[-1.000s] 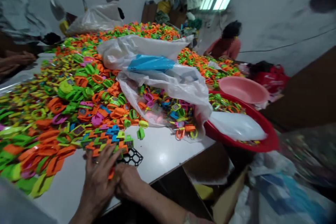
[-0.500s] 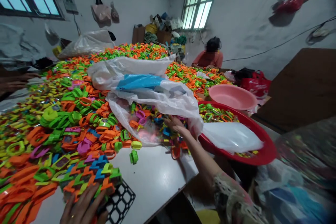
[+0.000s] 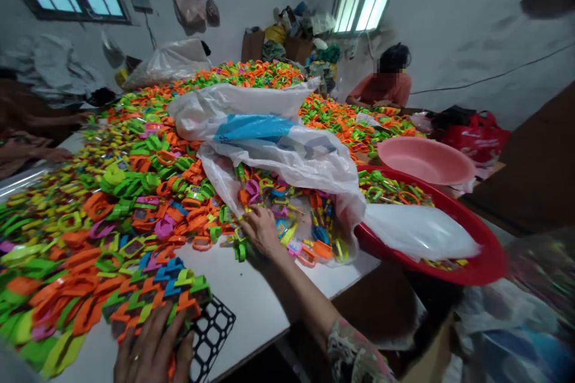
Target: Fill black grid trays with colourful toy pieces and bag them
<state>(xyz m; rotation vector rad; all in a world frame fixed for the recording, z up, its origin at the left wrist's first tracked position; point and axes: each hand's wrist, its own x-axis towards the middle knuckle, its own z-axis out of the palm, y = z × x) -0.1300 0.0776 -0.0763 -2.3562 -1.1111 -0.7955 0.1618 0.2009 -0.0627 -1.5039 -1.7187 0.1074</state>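
Note:
My left hand (image 3: 155,341) lies with its fingers spread over rows of plastic toy watches (image 3: 157,287) in orange, green, yellow and blue. They sit packed on a black grid tray (image 3: 213,326). My right hand (image 3: 263,230) is at the mouth of a white plastic bag (image 3: 287,155), its fingers bent together at the edge of the watch heap. What lies between those fingertips is too small to make out. Beside them a single green toy watch (image 3: 240,250) rests on the white table (image 3: 256,299). More toy watches and small packets spill from the bag.
A large heap of toy watches (image 3: 188,191) covers the table's left and back. To the right stand a red basin (image 3: 489,263) and a pink basin (image 3: 426,158). One person (image 3: 381,84) sits across the table; another person's hands (image 3: 49,152) are at far left.
My right hand has come out of the bag's mouth and moved left to the heap's edge. My left hand stays on the toy watches. The view has turned slightly left.

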